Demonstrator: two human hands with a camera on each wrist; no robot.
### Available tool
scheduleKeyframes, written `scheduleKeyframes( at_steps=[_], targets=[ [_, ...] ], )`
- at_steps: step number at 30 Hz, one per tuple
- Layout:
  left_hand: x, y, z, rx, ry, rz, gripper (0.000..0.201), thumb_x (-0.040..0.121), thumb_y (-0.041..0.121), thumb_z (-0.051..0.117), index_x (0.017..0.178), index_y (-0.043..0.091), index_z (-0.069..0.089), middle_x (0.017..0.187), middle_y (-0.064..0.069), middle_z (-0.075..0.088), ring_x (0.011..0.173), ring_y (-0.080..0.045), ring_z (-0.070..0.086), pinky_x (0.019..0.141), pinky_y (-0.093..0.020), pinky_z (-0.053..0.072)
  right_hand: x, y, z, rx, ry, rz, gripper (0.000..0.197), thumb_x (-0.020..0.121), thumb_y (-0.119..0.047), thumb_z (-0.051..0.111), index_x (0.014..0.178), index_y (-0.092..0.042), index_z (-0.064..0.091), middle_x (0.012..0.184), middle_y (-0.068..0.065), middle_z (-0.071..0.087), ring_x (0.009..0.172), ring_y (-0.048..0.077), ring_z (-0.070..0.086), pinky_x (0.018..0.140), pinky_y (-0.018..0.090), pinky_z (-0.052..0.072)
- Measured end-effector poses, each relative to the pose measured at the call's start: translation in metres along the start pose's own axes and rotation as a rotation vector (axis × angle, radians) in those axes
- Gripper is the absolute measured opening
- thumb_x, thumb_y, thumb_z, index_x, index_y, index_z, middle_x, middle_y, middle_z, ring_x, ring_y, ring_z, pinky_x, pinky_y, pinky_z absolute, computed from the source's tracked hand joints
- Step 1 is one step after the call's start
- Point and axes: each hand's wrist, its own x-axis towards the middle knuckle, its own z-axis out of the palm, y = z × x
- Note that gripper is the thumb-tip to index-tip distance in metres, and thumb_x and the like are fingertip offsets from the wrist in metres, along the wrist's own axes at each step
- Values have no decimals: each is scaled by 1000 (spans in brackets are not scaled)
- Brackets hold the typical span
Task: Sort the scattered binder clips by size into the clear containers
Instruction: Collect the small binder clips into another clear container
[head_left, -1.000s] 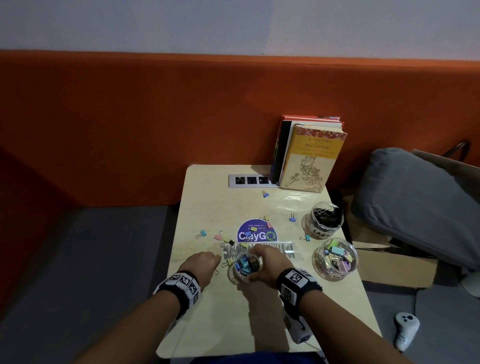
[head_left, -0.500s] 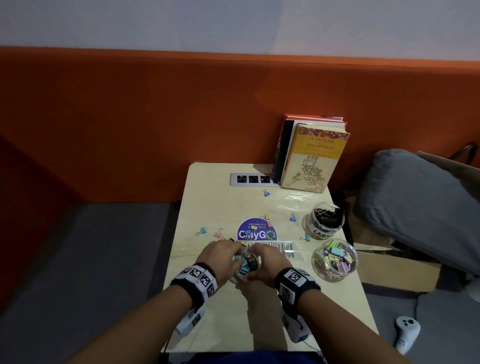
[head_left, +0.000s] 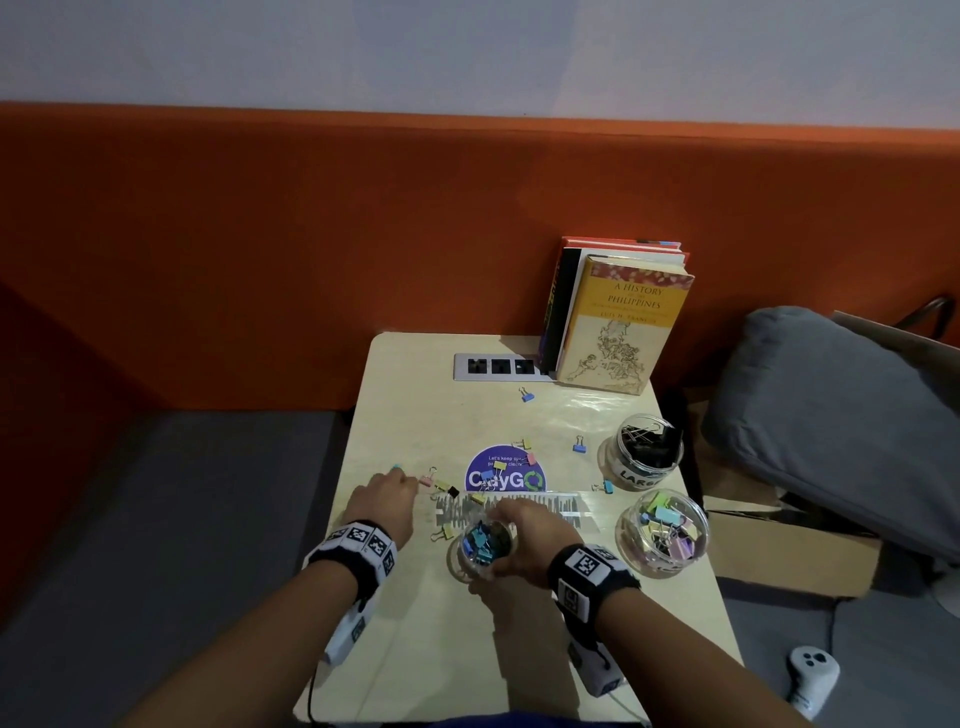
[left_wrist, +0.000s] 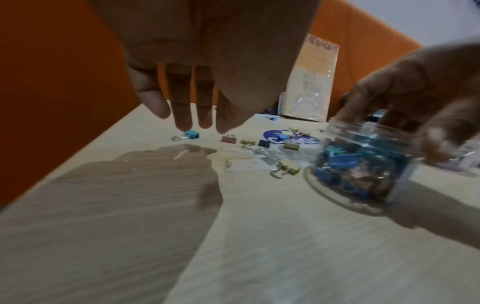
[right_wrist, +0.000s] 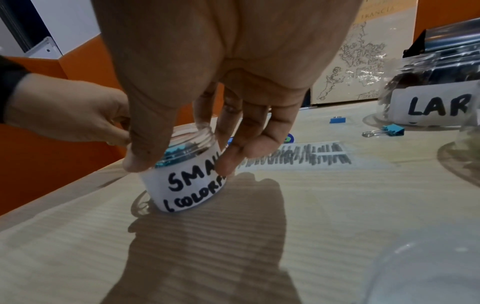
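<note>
My right hand (head_left: 514, 525) grips the small clear jar (head_left: 485, 543) from above, thumb and fingers around its rim. The jar (right_wrist: 187, 181) stands on the table, is labelled "SMALL" and holds several blue and pink clips. My left hand (head_left: 402, 480) hovers left of it with relaxed, empty fingers (left_wrist: 182, 115) over a teal clip (left_wrist: 192, 134) and a pink clip (left_wrist: 228, 138). More yellow, black and blue clips (head_left: 447, 488) lie scattered around the purple sticker. The jar marked "LARGE" (head_left: 647, 452) and a jar of pastel clips (head_left: 662, 530) stand at the right edge.
Books (head_left: 618, 322) lean on the orange wall behind a socket strip (head_left: 498, 366). The small table (head_left: 415, 649) ends close on both sides. A grey cushion (head_left: 831, 415) and a cardboard box (head_left: 779, 551) sit to the right, a white controller (head_left: 810, 675) on the floor.
My left hand has left the small jar and moved left and away, over the loose clips. My right hand has kept its hold on the jar.
</note>
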Motion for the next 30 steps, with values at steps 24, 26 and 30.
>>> scheduleKeyframes(
  at_steps=[24,26,30],
  targets=[
    [-15,26,-1,-304,114,77,15,97,30,50,110,24,55,110,2,58,95,-20,59,79,-31,46,4,13,-6,-9,-32,-28,61,65,-39,86,117,-29,56,120,-4,59,108,17,55,90,30,47],
    [-20,42,-8,-363,141,188,11,94,32,55,104,26,55,107,5,60,94,-18,58,79,-30,47,4,12,-6,-12,-26,-24,60,64,-39,86,116,-29,57,118,-5,60,106,17,56,89,31,48],
    [-28,70,-14,-375,115,307,18,91,32,60,106,24,56,109,3,63,101,-21,57,83,-33,45,4,10,-6,-35,-29,-41,61,64,-41,84,116,-28,55,117,-3,60,104,19,57,87,32,49]
  ],
)
